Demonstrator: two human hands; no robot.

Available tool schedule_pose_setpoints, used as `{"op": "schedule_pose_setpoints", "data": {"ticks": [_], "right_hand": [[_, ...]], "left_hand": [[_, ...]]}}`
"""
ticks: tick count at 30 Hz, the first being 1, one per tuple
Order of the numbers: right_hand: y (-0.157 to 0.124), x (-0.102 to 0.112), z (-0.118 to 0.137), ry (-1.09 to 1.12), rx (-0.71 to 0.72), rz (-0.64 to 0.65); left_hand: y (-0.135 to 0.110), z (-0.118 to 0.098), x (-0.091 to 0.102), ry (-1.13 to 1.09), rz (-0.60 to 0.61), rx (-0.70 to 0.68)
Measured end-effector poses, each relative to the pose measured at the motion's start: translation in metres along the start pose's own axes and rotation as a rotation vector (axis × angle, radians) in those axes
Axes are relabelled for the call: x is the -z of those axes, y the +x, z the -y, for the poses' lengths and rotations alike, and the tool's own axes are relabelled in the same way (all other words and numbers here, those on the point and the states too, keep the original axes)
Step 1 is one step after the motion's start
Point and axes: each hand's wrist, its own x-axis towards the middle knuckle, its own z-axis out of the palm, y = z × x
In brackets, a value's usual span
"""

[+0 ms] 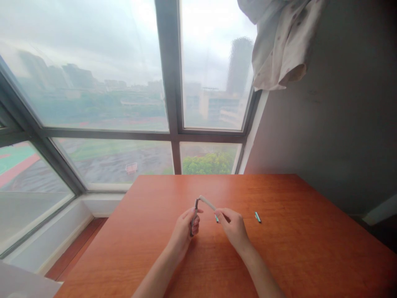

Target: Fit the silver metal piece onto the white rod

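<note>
My left hand (187,225) is closed around a slim dark stick-like object (196,204), held nearly upright above the table. From its top end a pale narrow strip (207,202) slopes down to the right. My right hand (232,227) pinches the lower end of this strip between thumb and fingers. Strip and stick meet at an angle; whether they are joined there I cannot tell. Just beside the right fingertips shows a small teal-and-dark piece (216,219), partly hidden. To the right, a small teal-and-dark cylinder (257,217), like a battery, lies on the table.
The reddish-brown wooden table (149,265) extends around both hands, its far edge close to the windows. A dark window frame (173,82) rises behind it. Pale cloth (282,45) hangs at the upper right, before a grey wall (335,124).
</note>
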Motion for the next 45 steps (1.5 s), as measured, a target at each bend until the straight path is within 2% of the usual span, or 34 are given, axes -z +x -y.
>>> {"op": "schedule_pose_setpoints", "data": {"ticks": [11,24,45], "right_hand": [[-0.0005,0.0015,0.0017,-0.024,-0.013,-0.012],[-0.0009,-0.001,-0.0004,0.109,-0.074,0.043],[-0.0022,-0.001,-0.0017,0.044,-0.063,0.023]], "left_hand": [[-0.0001,0.0001,0.0003,-0.007,-0.004,-0.014],[0.0027,0.0031,0.0042,0.078,-0.041,-0.064],[0.0028,0.0045,0.0051,0.085,-0.057,-0.104]]}}
